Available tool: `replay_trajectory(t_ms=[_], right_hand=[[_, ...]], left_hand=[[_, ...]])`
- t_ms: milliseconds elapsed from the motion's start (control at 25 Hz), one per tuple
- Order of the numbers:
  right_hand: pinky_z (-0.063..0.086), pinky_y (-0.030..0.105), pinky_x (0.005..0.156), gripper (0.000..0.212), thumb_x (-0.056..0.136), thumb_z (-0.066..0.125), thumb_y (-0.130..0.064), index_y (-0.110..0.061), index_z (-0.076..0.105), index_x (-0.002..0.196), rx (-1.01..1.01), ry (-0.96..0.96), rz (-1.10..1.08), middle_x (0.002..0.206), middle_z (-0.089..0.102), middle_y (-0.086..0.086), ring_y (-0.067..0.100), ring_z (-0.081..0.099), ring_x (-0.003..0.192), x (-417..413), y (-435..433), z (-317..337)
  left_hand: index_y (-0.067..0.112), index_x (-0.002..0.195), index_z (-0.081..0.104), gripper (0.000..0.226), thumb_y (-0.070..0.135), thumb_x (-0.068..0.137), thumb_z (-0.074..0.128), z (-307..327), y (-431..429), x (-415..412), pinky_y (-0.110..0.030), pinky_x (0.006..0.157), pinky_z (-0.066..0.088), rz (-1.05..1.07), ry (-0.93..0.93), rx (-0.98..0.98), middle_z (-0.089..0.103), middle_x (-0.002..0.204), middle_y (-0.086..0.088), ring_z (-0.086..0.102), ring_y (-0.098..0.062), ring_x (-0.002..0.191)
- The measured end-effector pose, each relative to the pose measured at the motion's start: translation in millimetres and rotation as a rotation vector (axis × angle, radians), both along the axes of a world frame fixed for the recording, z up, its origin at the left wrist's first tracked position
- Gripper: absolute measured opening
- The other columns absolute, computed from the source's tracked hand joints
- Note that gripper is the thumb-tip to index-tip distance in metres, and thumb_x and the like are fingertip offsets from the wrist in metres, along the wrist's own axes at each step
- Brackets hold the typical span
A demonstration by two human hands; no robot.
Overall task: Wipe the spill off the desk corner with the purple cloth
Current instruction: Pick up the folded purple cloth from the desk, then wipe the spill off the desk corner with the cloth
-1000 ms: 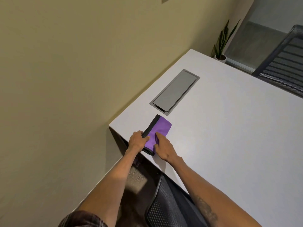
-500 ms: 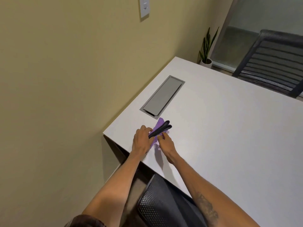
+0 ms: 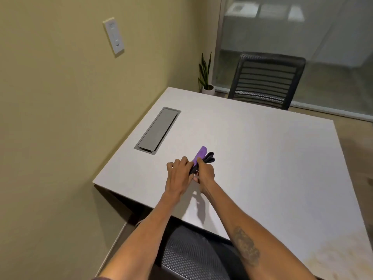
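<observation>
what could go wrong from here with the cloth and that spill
1. The purple cloth is bunched into a narrow fold between the left hand and right hand; wiping with so little surface may smear rather than lift.
2. The yellowish spill lies at the desk's near right corner, well away from the hands, and its faint edges could be missed.
3. It reaches close to the desk's edge, so a careless stroke might push it off.

White desk (image 3: 252, 150); grey cable hatch (image 3: 157, 130) set flush.
</observation>
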State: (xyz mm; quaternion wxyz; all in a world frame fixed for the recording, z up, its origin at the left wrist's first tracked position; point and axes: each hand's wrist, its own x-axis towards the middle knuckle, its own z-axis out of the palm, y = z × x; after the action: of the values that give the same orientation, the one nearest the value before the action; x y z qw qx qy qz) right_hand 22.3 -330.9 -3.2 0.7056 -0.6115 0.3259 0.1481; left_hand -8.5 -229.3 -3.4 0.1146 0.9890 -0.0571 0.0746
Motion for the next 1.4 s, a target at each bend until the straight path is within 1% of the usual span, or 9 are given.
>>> replay_trajectory(t_ms=[160,240,360,600,720,920,1120,1280,1400], right_hand=[[0.063,0.041,0.079,0.035,0.095,0.065,-0.03,-0.005,0.068,0.118,0.043,-0.016,-0.131,0.113,0.075,0.013,0.027,0.074,0.102,-29.3,-62.8,14.7],[0.062,0.037,0.071,0.037,0.093,0.069,-0.029,-0.004,0.067,0.121,0.084,-0.042,-0.208,0.114,0.075,0.013,0.028,0.074,0.104,-48.3,-99.8,24.2],[0.059,0.031,0.062,0.037,0.09,0.074,-0.026,-0.004,0.067,0.12,0.118,-0.074,-0.328,0.114,0.075,0.014,0.028,0.074,0.103,-77.8,-155.3,36.4],[0.05,0.028,0.07,0.041,0.085,0.079,-0.03,-0.008,0.07,0.118,0.095,-0.122,-0.521,0.103,0.072,0.006,0.015,0.065,0.078,-146.4,-279.1,50.5],[0.051,0.031,0.078,0.036,0.085,0.079,-0.03,-0.013,0.068,0.115,0.087,-0.194,-0.588,0.101,0.072,0.005,0.015,0.065,0.081,-180.7,-332.3,50.2],[0.051,0.025,0.063,0.005,0.09,0.068,-0.018,-0.017,0.065,0.086,-0.072,-0.222,-0.684,0.081,0.069,0.0,0.018,0.066,0.075,-234.2,-411.5,47.1],[0.05,0.032,0.074,0.02,0.095,0.059,-0.012,-0.002,0.07,0.109,-0.229,-0.228,-0.708,0.09,0.069,0.009,0.027,0.064,0.082,-269.3,-471.2,34.6],[0.053,0.035,0.087,0.029,0.097,0.061,-0.018,-0.003,0.069,0.12,-0.442,-0.194,-0.638,0.106,0.072,0.013,0.031,0.067,0.098,-284.2,-514.3,17.3],[0.048,0.031,0.079,0.027,0.097,0.061,-0.023,-0.008,0.069,0.118,-0.573,-0.138,-0.582,0.104,0.072,0.012,0.031,0.068,0.097,-297.0,-545.6,-2.9]], left_hand=[[0.02,0.109,0.072,0.02,0.013,0.091,0.067,17.8,-63.5,-29.3,-0.04,0.075,0.044,-0.14,-0.136,0.073,0.063,0.087,-0.001,0.061,-0.025,0.076],[0.022,0.11,0.073,0.031,0.007,0.084,0.072,27.3,-98.3,-45.0,-0.04,0.074,0.046,-0.206,-0.193,0.103,0.063,0.085,0.001,0.061,-0.023,0.073],[0.026,0.112,0.073,0.043,0.003,0.076,0.076,39.2,-153.0,-66.5,-0.038,0.072,0.047,-0.298,-0.273,0.12,0.062,0.082,0.005,0.06,-0.021,0.071],[0.022,0.098,0.077,0.023,0.009,0.079,0.08,63.2,-275.9,-118.4,-0.035,0.049,0.039,-0.466,-0.372,0.037,0.056,0.068,0.001,0.049,-0.023,0.055],[0.016,0.098,0.078,0.022,0.01,0.077,0.083,64.4,-334.8,-149.9,-0.035,0.046,0.04,-0.53,-0.372,-0.003,0.058,0.068,-0.001,0.05,-0.023,0.054],[0.013,0.109,0.076,0.031,0.016,0.079,0.083,56.6,-411.6,-201.6,-0.035,0.053,0.044,-0.635,-0.286,-0.017,0.066,0.079,-0.004,0.057,-0.025,0.061],[0.022,0.142,0.055,0.047,0.042,0.1,0.049,36.1,-458.5,-225.2,-0.041,0.085,0.046,-0.749,-0.057,0.04,0.064,0.12,-0.005,0.06,-0.029,0.1],[0.027,0.143,0.055,0.052,0.054,0.104,0.032,6.9,-466.4,-218.0,-0.04,0.098,0.042,-0.739,0.025,0.064,0.06,0.135,-0.001,0.057,-0.026,0.117],[0.029,0.147,0.051,0.052,0.053,0.105,0.03,-17.1,-458.0,-196.9,-0.038,0.105,0.038,-0.653,0.128,0.058,0.056,0.144,0.002,0.051,-0.024,0.129]])
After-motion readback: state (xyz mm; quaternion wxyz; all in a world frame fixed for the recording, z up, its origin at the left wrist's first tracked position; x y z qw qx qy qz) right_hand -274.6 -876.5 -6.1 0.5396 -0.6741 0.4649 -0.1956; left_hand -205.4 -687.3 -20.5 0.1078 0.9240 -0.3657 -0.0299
